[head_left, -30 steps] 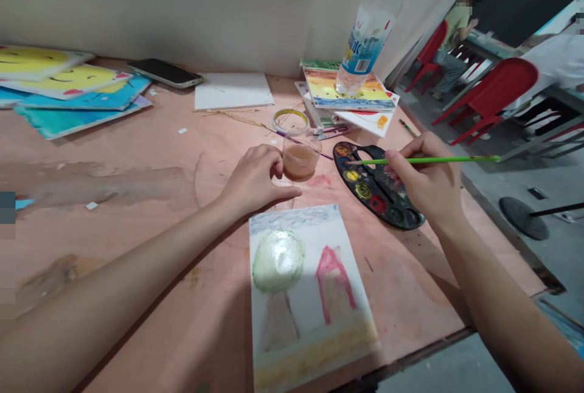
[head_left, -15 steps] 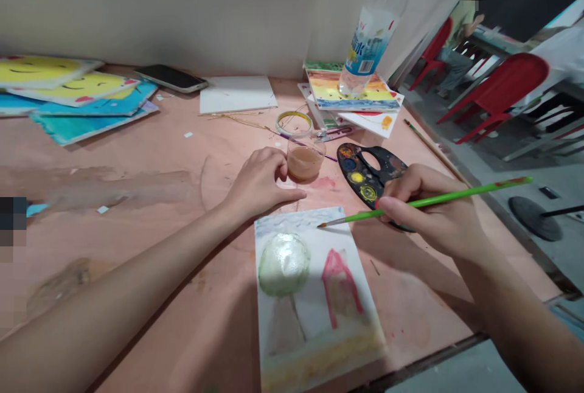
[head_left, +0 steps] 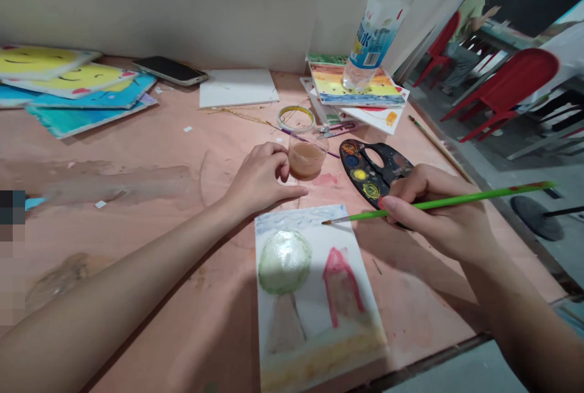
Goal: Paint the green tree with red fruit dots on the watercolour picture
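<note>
As the right hand (head_left: 438, 213) grips 1 brush (head_left: 456, 200), 1 canvas (head_left: 314, 295) lies beneath.

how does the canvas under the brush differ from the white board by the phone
The canvas carries a green tree and red house; the white board looks blank. The canvas lies at the near table edge; the white board sits back by the wall. Both lie flat on the table.
</note>
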Available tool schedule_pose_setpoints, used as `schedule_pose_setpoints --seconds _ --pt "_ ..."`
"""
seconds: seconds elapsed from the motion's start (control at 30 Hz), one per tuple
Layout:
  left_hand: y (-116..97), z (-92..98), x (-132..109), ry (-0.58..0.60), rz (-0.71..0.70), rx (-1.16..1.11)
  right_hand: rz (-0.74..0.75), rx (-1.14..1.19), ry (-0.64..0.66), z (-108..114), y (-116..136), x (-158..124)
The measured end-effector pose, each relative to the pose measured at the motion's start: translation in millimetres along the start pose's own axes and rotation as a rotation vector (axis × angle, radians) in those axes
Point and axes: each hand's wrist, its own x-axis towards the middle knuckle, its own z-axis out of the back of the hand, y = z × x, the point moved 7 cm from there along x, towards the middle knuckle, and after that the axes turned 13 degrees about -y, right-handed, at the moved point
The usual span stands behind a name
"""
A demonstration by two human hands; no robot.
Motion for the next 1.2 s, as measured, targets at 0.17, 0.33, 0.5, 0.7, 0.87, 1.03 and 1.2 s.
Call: schedule_pose_setpoints --seconds 0.17,0.33,0.5,0.7,0.87,1.03,1.2 --pt "0 -1.3 0 0.004 -0.005 -0.001 0.02 -0.013 -0.004 2 2 1" --pt "0 -1.3 1 0.0 0.004 -0.004 0.021 -0.007 -0.007 3 2 2" --pt "0 -1.4 1 0.007 0.01 -0.004 0.022 -0.033 -0.047 9 2 3" --pt "2 -2.0 1 0.008 -0.01 0.019 0.016 -0.028 -0.065 11 2 6" --pt "0 -1.5 1 0.021 0.014 0.019 0.01 -0.019 -0.056 14 3 8" --pt "-1 -1.3 1 0.025 0.014 0.015 0.006 -0.009 -0.086 19 0 7" --pt "0 -1.9 1 0.016 0.004 0.02 -0.07 0.011 -0.08 12 -6 2"
